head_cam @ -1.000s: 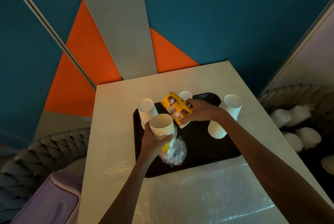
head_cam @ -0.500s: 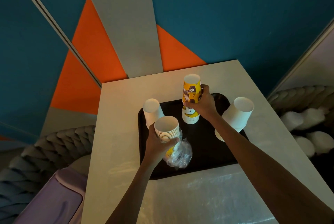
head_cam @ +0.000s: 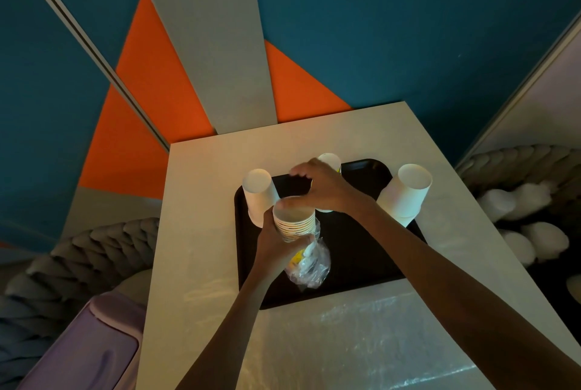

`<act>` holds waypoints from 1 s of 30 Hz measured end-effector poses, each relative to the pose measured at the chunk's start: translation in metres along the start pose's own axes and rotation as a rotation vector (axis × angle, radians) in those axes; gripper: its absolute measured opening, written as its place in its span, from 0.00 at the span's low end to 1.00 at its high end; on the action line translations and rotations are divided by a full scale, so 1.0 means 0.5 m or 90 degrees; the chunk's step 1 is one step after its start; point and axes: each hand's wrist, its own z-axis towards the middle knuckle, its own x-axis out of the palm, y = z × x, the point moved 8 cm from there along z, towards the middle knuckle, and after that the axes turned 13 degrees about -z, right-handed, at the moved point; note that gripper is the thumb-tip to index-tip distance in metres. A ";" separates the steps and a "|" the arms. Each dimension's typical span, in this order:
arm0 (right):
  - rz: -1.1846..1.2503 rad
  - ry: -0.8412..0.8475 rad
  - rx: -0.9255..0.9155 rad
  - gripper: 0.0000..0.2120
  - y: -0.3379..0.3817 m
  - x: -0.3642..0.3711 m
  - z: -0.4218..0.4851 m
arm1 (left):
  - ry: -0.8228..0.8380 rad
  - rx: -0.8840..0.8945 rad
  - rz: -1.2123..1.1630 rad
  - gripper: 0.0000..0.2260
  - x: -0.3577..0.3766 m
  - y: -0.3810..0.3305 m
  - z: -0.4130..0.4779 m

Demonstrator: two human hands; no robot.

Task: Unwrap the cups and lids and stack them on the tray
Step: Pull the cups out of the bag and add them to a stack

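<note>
1. I count four cup stacks: one in my left grip, three standing bottom-up on the one black tray.
2. My left grip is curled round the held stack, rims up, above the tray's left edge. I cannot count its cups exactly; several rims show.
3. One clear wrap hangs crumpled off that stack's lower end, hiding the bottom cups.
4. My right grip is arched wide with nothing between fingers and thumb. The thumb lies at the held stack's far rim; I cannot tell if it touches.
5. The left white stack stands at the tray's far-left corner, and the right white stack at its right edge.
6. The yellow stack stands by the far edge, mostly hidden behind my right grip.
7. The tray sits mid-tabletop. Something shiny, perhaps a clear sheet, covers the near edge and is hard to make out.
8. One purple bin, beyond the tabletop's near-left corner, is cut off.
</note>
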 end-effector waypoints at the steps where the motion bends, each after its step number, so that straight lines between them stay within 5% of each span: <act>1: -0.026 0.062 0.000 0.35 0.007 0.014 -0.001 | 0.002 0.002 0.001 0.37 0.001 -0.002 0.000; 5: -0.169 0.156 -0.015 0.35 0.017 0.042 0.000 | 0.006 0.014 0.006 0.37 0.004 -0.010 0.001; 9: -0.186 0.174 -0.031 0.25 0.017 0.049 0.009 | 0.010 0.008 0.001 0.37 0.005 -0.013 -0.001; 18: -0.223 0.226 0.006 0.24 0.020 0.039 0.009 | 0.021 0.022 -0.002 0.34 0.013 -0.027 -0.003; 30: -0.113 0.144 0.012 0.31 0.029 -0.021 -0.001 | 0.021 0.030 -0.016 0.33 0.014 -0.007 0.002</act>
